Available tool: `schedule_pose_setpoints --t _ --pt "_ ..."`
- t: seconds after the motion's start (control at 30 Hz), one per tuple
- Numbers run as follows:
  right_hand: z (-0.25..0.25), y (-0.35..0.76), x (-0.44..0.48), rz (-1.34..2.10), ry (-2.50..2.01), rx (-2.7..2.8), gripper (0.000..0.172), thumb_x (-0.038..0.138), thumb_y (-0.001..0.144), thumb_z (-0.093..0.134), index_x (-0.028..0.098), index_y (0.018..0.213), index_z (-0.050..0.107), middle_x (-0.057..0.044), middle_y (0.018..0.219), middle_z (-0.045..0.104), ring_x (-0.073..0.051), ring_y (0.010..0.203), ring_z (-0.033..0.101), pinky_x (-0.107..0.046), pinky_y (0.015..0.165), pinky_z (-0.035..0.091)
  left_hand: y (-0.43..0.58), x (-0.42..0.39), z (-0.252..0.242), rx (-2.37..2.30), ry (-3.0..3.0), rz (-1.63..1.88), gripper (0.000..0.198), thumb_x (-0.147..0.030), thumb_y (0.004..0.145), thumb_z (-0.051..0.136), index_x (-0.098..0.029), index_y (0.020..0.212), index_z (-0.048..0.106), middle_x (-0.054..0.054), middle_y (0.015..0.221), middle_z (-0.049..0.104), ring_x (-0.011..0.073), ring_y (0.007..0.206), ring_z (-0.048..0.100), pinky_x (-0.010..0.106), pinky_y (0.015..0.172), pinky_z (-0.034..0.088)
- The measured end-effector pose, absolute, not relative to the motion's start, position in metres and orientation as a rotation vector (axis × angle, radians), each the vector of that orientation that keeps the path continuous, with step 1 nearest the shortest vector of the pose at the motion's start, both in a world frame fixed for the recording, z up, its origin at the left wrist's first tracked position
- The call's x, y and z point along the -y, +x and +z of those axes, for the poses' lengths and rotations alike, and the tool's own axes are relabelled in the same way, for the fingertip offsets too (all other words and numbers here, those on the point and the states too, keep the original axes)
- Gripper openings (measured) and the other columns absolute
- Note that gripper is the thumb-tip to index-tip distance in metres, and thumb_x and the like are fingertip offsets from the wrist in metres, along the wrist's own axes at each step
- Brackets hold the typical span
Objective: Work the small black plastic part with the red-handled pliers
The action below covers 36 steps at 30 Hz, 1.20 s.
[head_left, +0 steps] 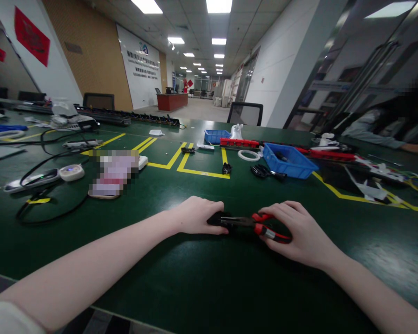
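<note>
The largest item is the green table (pixel 181 283), its surface marked with yellow tape (pixel 204 174). On it stands the large blue bin (pixel 289 169), with dark contents that cannot be made out. Beyond the bin and to its right, the pale sleeve (pixel 372 132) of a second person is in view at the table. Red strips (pixel 242 142) lie on both sides of the bin.

The right hand (pixel 296 227) is on the near side of the bin, fingers closed around the handles of the pliers. The left hand (pixel 197 215) is also on the near side, farther to the bin's left, pinching a black piece between thumb and fingers. A small blue bin (pixel 214 136) stands behind and left of the large one.

The pliers (pixel 259 228), red-handled, are between the two hands, nearer the wearer than the large bin and left of its middle. Their jaws point left and reach the black piece; whether they grip it cannot be told. A white ring (pixel 249 156) lies left of the bin, and a black bundle (pixel 263 172) just before its near left corner. The black piece (pixel 215 219) is to the bin's near left, partly covered by the left hand.
</note>
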State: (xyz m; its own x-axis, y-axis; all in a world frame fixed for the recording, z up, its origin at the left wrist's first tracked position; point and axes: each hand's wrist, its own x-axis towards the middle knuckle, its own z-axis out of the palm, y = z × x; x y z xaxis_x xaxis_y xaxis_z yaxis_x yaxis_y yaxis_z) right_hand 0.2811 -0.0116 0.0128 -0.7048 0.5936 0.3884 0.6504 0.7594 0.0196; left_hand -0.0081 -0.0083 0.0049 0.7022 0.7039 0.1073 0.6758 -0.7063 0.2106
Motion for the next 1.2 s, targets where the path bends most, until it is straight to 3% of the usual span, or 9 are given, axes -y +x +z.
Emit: schedule_pose_setpoints --t 0.93,1.2 --pt "0.0122 0.2782 0.0128 -0.133 -0.938 2.618 0.033 0.036 0.075 0.065 0.025 0.105 0.061 -0.004 0.096 0.072 -0.024 0.088 0.066 -0.047 0.089 0.046 -0.0069 0.0086 0.0062 -1.121 2.736 0.260 0.037 -0.056 0.087 0.057 -0.021 0.099 0.052 0.002 0.086 0.068 0.0201 0.072 0.067 0.025 0.054 0.040" --pt "0.0129 0.2777 0.0143 -0.152 -0.948 2.613 0.032 0.037 0.075 0.064 0.024 0.104 0.059 -0.005 0.094 0.071 -0.024 0.086 0.066 -0.047 0.086 0.046 -0.0076 0.0084 0.0045 -1.118 2.755 0.274 0.036 -0.056 0.088 0.056 -0.022 0.098 0.051 0.001 0.084 0.068 0.0197 0.070 0.066 0.025 0.053 0.036"
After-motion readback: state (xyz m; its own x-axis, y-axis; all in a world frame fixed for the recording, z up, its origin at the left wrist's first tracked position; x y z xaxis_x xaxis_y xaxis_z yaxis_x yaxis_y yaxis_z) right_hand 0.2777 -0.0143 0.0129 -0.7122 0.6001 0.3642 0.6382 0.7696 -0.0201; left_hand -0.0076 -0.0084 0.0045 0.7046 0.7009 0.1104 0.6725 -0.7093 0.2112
